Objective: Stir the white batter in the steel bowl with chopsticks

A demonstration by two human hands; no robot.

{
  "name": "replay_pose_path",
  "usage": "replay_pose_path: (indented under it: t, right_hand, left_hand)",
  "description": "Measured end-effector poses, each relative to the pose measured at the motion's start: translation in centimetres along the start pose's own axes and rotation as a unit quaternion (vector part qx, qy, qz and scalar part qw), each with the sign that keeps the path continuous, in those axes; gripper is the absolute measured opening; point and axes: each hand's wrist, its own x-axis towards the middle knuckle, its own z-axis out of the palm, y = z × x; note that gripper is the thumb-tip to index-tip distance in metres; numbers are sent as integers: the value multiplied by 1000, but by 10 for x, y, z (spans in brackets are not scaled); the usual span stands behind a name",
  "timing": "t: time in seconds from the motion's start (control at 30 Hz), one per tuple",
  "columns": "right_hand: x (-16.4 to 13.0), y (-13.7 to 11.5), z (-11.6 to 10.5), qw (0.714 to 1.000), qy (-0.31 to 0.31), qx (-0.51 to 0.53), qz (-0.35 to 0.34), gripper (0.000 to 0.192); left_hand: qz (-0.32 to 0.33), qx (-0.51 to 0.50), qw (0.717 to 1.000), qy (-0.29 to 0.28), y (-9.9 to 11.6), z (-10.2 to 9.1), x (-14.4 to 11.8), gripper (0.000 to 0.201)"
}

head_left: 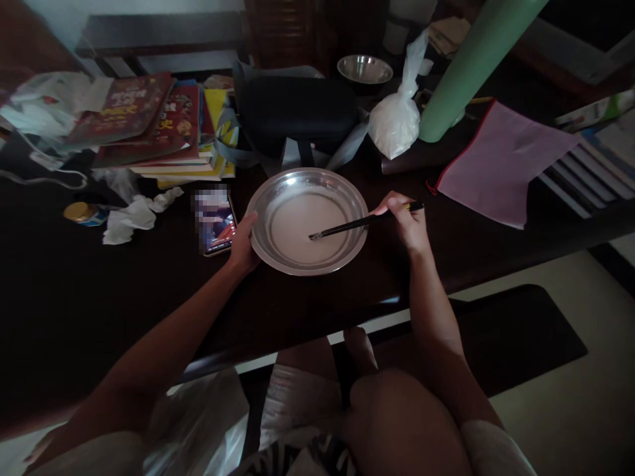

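- Our left hand (243, 246) grips the steel plate's (278, 254) left rim, mid-table.
- Our right hand (405, 221) pinches chopsticks (347, 227); tips rest in the plate's pale contents, possibly batter.
- Phone (215, 220) just left of the plate.

No text can be read anywhere. The red book covers (129, 106) stacked at the back left of the bench (74, 291) carry large yellowish characters, too dim and small to make out. The phone screen (215, 219) beside the metal plate (268, 248) is blurred, and the small jar's (82, 213) label cannot be read either.
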Motion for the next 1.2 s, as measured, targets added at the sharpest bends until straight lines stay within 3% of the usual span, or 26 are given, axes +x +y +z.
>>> replay_pose_path:
  t: [0.1,0.27,0.47,0.63,0.77,0.93,1.1,1.2]
  right_hand:
    - [0,-1,1,999,-47,-10,-1,38]
    - [0,-1,0,1000,21,-7,-12,37]
    - [0,-1,1,999,-49,0,-9,35]
    - [0,1,0,999,34,-8,-15,42]
    - [0,-1,1,1000,-27,-13,-3,42]
    - [0,-1,0,1000,23,-12,1,42]
    - [0,0,0,999,-46,-2,0,38]
    - [0,0,0,1000,-11,-15,-8,36]
  left_hand:
    - [2,2,1000,2,0,0,1,24]
    - [13,-7,1000,-5,-1,-1,2,26]
    - [3,3,1000,6,1,1,-1,28]
    - [-1,10,1000,-13,0,-3,2,22]
    - [22,-13,999,-37,-3,-4,4,17]
    - [11,-12,1000,-19,-2,-2,2,26]
    - [8,-6,1000,-17,-1,-3,3,26]
    - [20,11,1000,-21,-3,-6,6,18]
